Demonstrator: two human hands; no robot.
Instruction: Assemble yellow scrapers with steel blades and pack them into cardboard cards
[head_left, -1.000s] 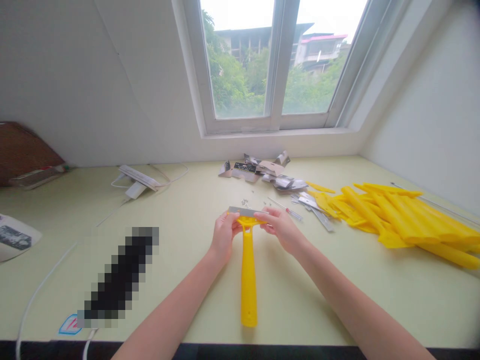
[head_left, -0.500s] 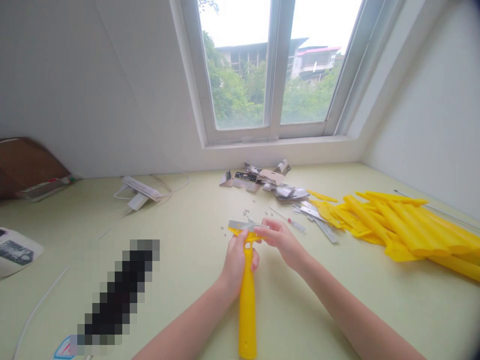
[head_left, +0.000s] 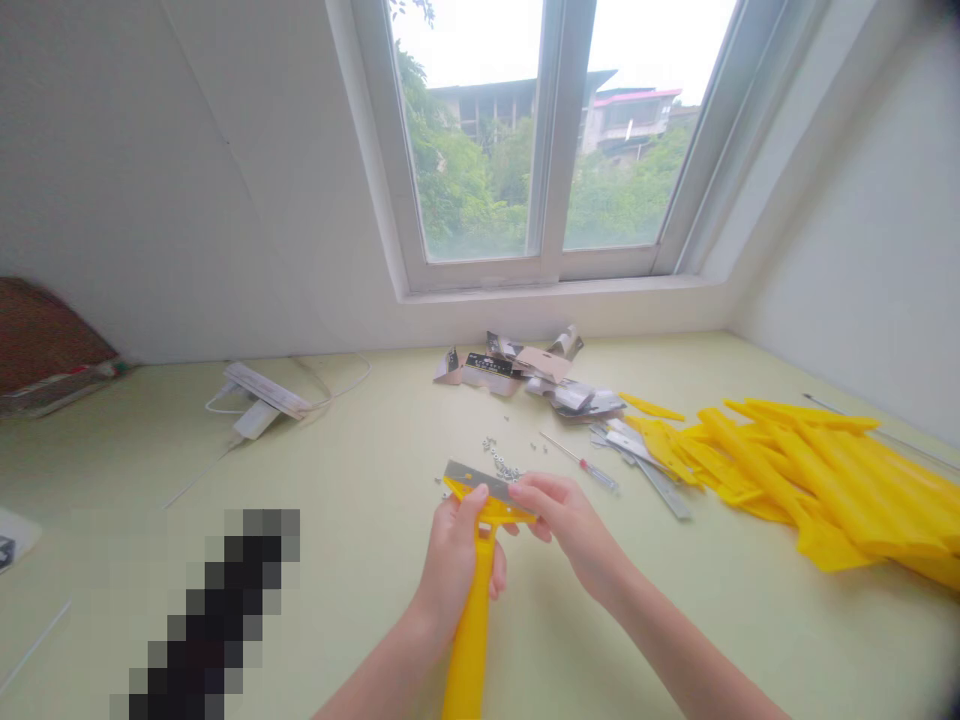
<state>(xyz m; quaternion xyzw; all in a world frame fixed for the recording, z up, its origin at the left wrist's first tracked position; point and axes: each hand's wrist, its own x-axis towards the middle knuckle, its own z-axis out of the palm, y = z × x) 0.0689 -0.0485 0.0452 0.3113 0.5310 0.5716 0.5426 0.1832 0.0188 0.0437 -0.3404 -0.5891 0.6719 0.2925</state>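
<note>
A yellow scraper handle (head_left: 471, 630) points toward me with its wide head at the far end. My left hand (head_left: 444, 565) is closed around its neck, thumb pressed on the head near the metal blade. That flat grey blade (head_left: 491, 486) lies across the yellow head. At the blade's right end, my right hand (head_left: 568, 515) pinches blade and head between thumb and fingers. Small screws and nuts (head_left: 504, 466) are scattered just beyond the head. To their right rests a screwdriver (head_left: 600, 477) with a clear handle and red collar.
Yellow scraper parts (head_left: 810, 470) are heaped on the right. Metal blades (head_left: 660, 485) lie beside them. Crumpled packaging (head_left: 491, 373) sits below the window. A white power strip (head_left: 266, 390) with cables is back left, and a pixelated dark object (head_left: 217, 610) lies front left.
The scraper has tilted, so the blade's flat face now shows more. My right hand has come lower and grips the blade's right end. The view has shifted slightly.
</note>
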